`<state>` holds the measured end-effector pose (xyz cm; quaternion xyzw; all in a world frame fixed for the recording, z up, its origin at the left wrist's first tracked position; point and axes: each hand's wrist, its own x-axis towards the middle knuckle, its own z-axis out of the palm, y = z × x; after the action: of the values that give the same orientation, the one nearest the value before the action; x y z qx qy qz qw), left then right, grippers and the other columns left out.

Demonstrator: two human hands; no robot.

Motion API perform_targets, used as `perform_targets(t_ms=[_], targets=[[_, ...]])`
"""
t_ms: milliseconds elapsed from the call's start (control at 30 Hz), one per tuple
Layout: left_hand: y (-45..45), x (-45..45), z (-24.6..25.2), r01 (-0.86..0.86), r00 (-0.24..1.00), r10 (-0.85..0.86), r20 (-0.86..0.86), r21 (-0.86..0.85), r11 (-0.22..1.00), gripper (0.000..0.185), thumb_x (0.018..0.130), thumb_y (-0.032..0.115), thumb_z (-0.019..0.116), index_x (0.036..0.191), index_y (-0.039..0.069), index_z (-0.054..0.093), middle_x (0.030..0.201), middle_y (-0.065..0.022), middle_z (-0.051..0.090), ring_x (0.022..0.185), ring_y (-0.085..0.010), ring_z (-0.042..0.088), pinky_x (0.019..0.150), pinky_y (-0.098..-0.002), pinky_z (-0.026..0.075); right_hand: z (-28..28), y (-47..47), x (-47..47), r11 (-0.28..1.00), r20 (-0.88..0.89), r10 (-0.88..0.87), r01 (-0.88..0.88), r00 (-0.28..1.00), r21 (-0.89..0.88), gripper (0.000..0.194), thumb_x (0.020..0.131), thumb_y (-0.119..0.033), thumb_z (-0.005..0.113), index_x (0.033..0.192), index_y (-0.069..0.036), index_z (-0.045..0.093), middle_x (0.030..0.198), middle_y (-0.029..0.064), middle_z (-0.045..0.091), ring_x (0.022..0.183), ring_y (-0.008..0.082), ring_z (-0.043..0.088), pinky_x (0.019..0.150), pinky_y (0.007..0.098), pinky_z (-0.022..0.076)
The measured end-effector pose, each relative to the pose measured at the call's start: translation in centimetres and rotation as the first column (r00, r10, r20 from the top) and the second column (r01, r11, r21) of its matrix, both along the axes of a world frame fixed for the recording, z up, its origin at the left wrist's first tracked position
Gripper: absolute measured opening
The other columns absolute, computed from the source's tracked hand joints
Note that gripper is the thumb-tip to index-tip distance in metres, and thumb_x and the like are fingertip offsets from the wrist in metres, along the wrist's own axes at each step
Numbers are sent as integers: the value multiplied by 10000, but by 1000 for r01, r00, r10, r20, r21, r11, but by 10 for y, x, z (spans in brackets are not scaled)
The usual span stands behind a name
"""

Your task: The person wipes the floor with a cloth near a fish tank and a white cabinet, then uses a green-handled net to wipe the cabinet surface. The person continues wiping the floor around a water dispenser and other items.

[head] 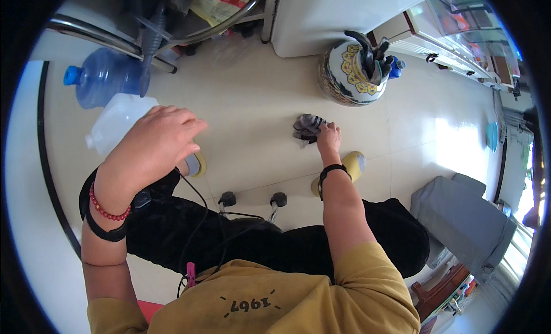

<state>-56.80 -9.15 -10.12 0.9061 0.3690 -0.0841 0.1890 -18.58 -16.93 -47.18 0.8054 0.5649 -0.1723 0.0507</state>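
Observation:
My right hand (pixel 329 138) reaches low, its fingers closed on the edge of a crumpled dark and translucent plastic bag (pixel 308 129), which seems to lie at floor level. Raised at the left, my left hand (pixel 165 142) is empty, with thumb and fingers apart. Behind that hand stands or lies a white translucent plastic jug (pixel 120 120), partly covered by it. Beyond the bag, a patterned ceramic jar (pixel 351 75) stands on the tiled floor with dark objects sticking out of its mouth.
A blue water-cooler bottle (pixel 112 75) lies at the left by a metal-legged rack (pixel 215 30). Chair casters (pixel 278 199) stand between my legs. A blue container (pixel 396 67) is beside the jar. White drawers (pixel 452 54) and a grey covered object (pixel 465 226) are at the right. Thin black cables cross my lap.

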Motion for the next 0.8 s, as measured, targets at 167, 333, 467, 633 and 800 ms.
perform_targets(t_ms=[167,333,467,633,800], targets=[[3,-4,5,-47,993,43,-112,-30,998,300,839,159,682,1099,21,624,1040,-130,633,1014,-306,585,946,-399,447,19,12,8,981,-230,-43,84,972,174,218,868,-257,650,971,-82,728,978,116,685,996,267,628,927,376,472],[-5,-5,9,3,992,-10,-129,-48,999,342,842,166,681,1144,18,618,1064,-135,630,1025,-322,580,946,-404,447,62,25,13,904,-701,-217,411,680,119,228,920,-278,624,932,-61,694,786,16,630,759,164,581,742,305,458],[-16,-4,14,38,992,-38,-117,-3,999,350,855,173,673,1165,21,615,1073,-140,630,1031,-322,586,935,-402,460,115,23,12,883,-819,-247,469,517,30,201,954,-276,599,931,-87,662,774,-65,553,746,82,501,710,243,407],[-26,-3,19,50,998,-50,-41,2,999,364,882,195,651,1201,26,606,1111,-149,629,1056,-330,588,940,-405,466,180,13,23,937,-795,77,229,602,265,169,921,-186,632,904,-18,630,777,-8,568,763,104,497,712,283,434],[-21,-5,15,-20,997,17,-71,-43,999,367,886,209,647,1205,34,604,1124,-154,628,1077,-338,584,937,-409,471,189,4,21,875,-579,254,71,775,479,202,910,-138,656,1066,-10,666,1018,-2,639,931,104,586,803,257,466]])
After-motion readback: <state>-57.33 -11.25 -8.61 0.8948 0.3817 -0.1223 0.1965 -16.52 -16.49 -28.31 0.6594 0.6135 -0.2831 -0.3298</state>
